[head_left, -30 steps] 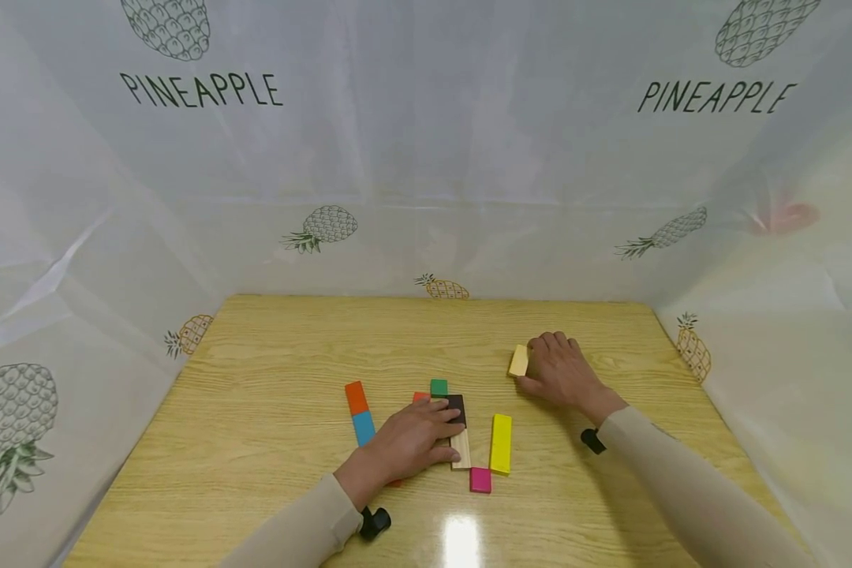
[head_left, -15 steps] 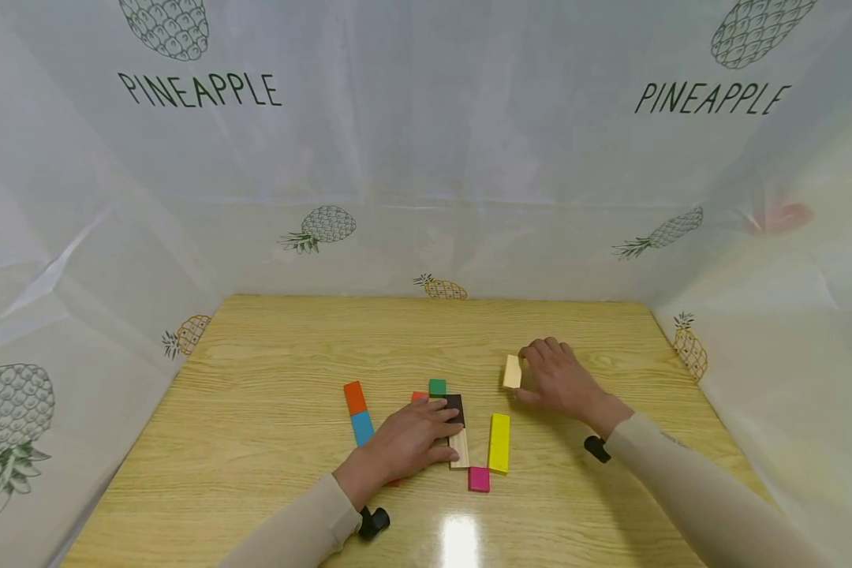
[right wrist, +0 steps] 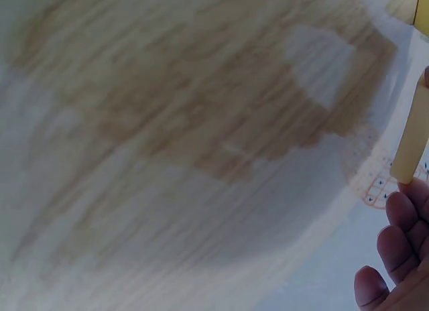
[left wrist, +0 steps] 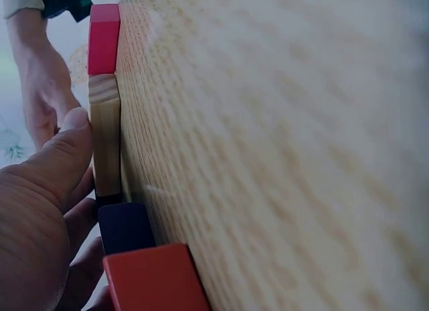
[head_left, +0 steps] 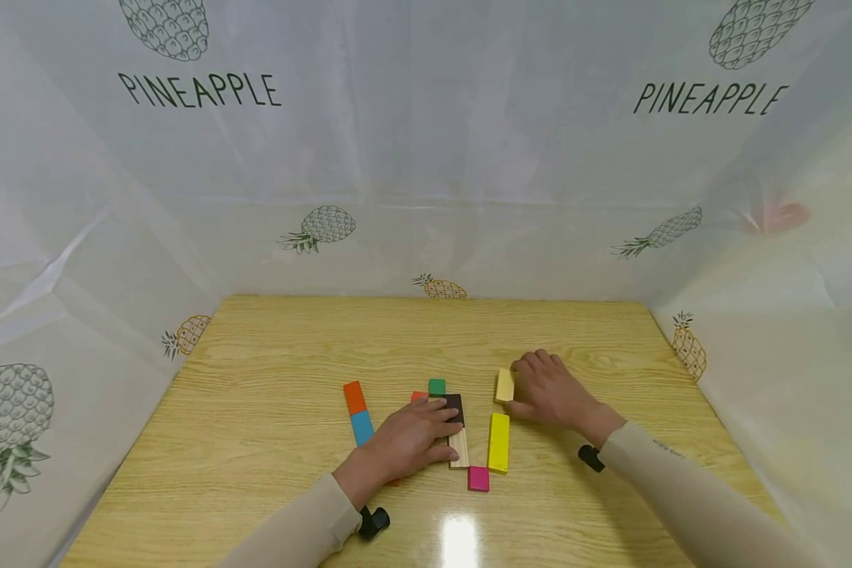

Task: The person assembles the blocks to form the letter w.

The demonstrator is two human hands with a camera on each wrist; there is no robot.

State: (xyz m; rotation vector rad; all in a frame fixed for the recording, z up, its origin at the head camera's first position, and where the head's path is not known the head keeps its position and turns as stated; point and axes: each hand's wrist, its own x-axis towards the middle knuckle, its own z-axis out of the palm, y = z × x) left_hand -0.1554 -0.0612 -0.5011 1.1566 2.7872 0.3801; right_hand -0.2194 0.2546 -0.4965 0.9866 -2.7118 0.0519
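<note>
My right hand [head_left: 550,390] pinches a pale yellow wooden block [head_left: 504,384] between thumb and fingertips, just beyond the far end of a bright yellow block [head_left: 498,443]. The right wrist view catches that pale block [right wrist: 412,137] at its edge, a fingertip at its lower end. Farther left, my left hand [head_left: 405,446] lies with spread fingers over a black block [head_left: 454,406] and a bare wood block [head_left: 458,454] set end to end. A magenta block [head_left: 479,479] meets the near ends of the bare wood and yellow blocks. The palm hides part of the layout.
A green block [head_left: 436,386] and a red block [head_left: 419,396] lie at the far side of the left fingers. To the left, an orange-red block [head_left: 353,397] and a blue block [head_left: 362,427] form a slanting row. Pineapple-printed sheeting [head_left: 426,158] encloses the wooden table [head_left: 270,355].
My right hand has brought the pale yellow block toward me and slightly left, turning it nearly in line with the bright yellow block. My left hand has stayed in place.
</note>
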